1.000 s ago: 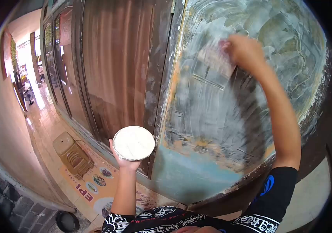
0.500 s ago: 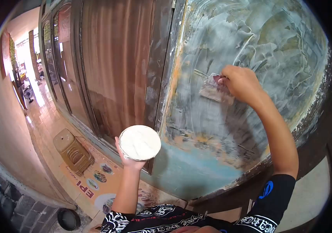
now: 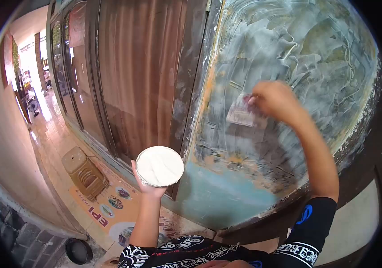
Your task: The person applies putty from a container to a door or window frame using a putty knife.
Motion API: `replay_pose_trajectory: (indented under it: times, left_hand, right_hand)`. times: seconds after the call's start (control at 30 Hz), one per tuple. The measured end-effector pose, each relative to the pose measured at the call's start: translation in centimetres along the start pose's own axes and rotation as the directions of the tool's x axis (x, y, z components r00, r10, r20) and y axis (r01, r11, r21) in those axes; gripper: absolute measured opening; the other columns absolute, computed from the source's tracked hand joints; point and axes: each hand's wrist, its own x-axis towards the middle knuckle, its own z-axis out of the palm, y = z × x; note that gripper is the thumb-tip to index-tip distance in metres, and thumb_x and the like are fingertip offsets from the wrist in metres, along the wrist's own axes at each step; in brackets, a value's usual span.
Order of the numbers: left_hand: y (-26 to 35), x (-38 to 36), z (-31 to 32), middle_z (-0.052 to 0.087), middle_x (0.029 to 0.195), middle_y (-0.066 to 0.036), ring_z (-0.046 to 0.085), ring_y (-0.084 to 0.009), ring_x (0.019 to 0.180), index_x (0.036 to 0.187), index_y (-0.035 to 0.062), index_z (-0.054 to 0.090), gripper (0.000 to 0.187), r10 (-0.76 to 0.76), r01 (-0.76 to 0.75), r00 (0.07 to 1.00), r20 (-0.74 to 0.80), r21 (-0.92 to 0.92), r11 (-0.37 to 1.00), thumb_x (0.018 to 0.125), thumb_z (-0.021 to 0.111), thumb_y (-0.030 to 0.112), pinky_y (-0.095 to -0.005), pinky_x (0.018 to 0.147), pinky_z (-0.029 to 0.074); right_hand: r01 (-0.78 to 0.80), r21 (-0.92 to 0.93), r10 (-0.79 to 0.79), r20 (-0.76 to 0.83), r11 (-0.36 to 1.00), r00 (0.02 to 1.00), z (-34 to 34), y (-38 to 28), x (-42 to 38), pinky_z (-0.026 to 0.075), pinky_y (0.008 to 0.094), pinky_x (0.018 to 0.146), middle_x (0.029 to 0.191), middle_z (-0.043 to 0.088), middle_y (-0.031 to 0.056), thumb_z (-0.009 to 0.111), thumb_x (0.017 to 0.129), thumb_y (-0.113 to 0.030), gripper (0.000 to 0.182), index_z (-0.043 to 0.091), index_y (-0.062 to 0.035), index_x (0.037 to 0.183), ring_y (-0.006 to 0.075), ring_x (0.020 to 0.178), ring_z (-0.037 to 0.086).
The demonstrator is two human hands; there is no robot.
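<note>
My right hand (image 3: 275, 102) grips a putty knife (image 3: 243, 112) by its reddish handle, with the wide blade against or very near the wall (image 3: 307, 67). Streaks and ridges of whitish filler cover that blue-green wall. Low down, a band of plain turquoise paint shows, and orange-brown patches run along the left edge. In my left hand (image 3: 151, 188) is a round tub of white putty (image 3: 160, 166), held from below and from the side, its top facing me. Most of the left fingers are hidden under the tub.
Left of the wall stands a dark wooden frame with brown-curtained glass (image 3: 133, 76). On the tiled floor are a tan plastic stool (image 3: 85, 172), a printed orange banner (image 3: 99, 203) and a black bucket (image 3: 79, 251). A fan (image 3: 33, 106) stands far down the passage.
The putty knife has moved slightly down the wall with my right hand, which is blurred now. My left hand keeps the tub at nearly the same place. The view has shifted a little.
</note>
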Motion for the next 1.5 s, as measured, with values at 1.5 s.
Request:
replay_pose_trajectory:
  times: [1.5]
  left_hand:
    - [-2.6, -9.5, -6.2, 0.05, 0.147, -0.016, 0.05, -0.0369, 0.132, 0.146, 0.0092, 0.046, 0.083, -0.512, 0.512, 0.859, 0.02, -0.006, 0.859, 0.094, 0.033, 0.072, -0.0555, 0.112, 0.037]
  right_hand:
    - [-0.406, 0.657, 0.408, 0.732, -0.635, 0.545, 29.7, -22.5, -14.3, 0.033, 0.022, 0.04, 0.072, 0.061, -0.0033, 0.055, 0.102, -0.027, 0.021, 0.062, -0.0093, 0.093, 0.0043, 0.051, 0.048]
